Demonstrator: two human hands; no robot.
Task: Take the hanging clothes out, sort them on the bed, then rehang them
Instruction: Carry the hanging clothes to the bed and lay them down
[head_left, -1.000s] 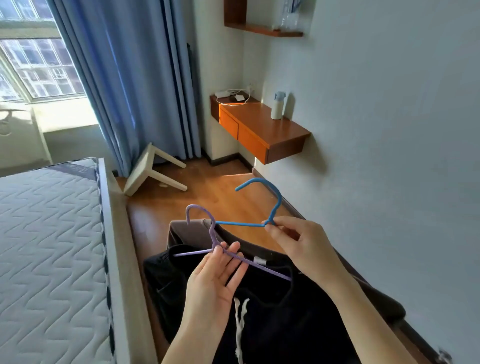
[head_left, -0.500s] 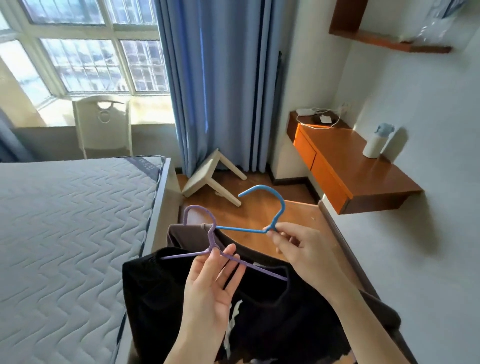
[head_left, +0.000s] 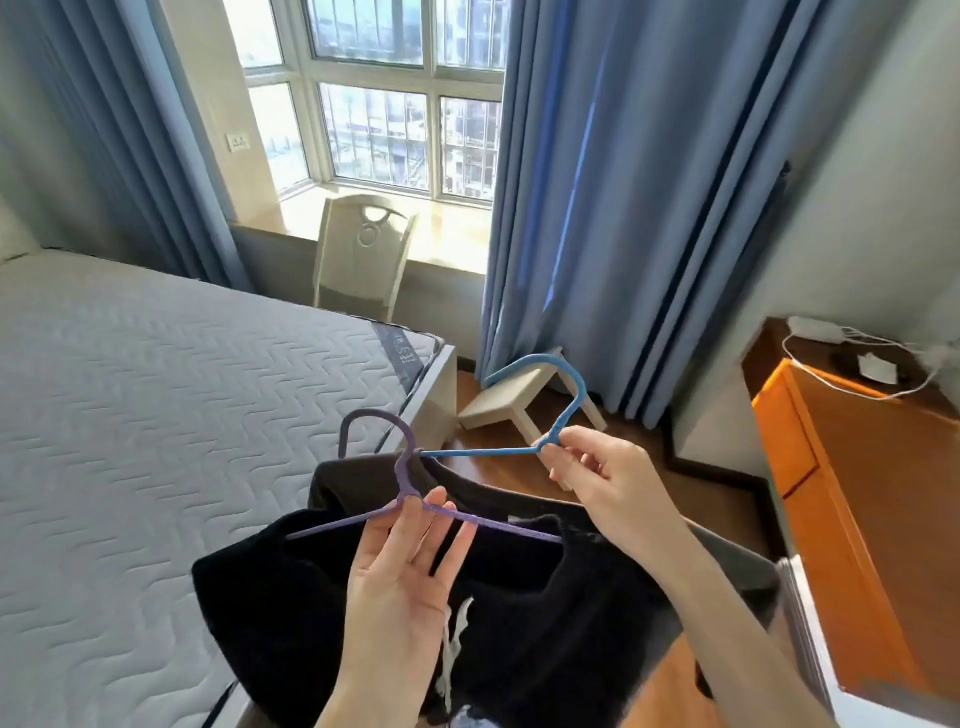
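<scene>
Two hangers are held over the bed's edge, each with dark clothing on it. The purple hanger is pinched at its neck by the left hand, with the fingers closed narrowly on the wire; a black garment hangs from it. The blue hanger is gripped just under its hook by the fingertips of the right hand, and a dark brown garment hangs behind the black one. The bed lies bare to the left. The carrying step seems to be in hand. Next, both garments probably need to be swung left and laid flat, apart from each other, for sorting. The stool stands farther away.
</scene>
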